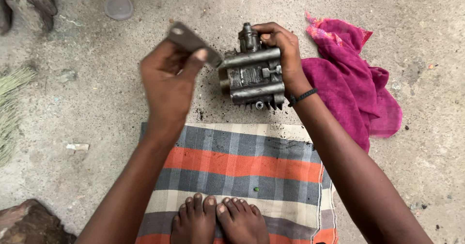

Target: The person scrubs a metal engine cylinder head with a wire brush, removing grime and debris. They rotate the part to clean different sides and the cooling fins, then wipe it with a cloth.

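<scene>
The left hand (167,82) pinches a flat grey metal plate (191,41) with a hole near one end, held tilted in the air, while the right hand (283,53) closes around the top and far side of a grimy metal engine part (252,74), a blocky casting with round bars across it, fins below and a stubby fitting on top. Both are held above the concrete floor (97,108), just beyond a striped orange-and-grey cloth (242,161) where bare feet (218,220) rest; a crumpled magenta cloth (348,84) lies just right of the part.

Left hand (167,82) and flat metal plate (191,41) motion-blurred; right palm hidden behind engine part (252,74).
</scene>
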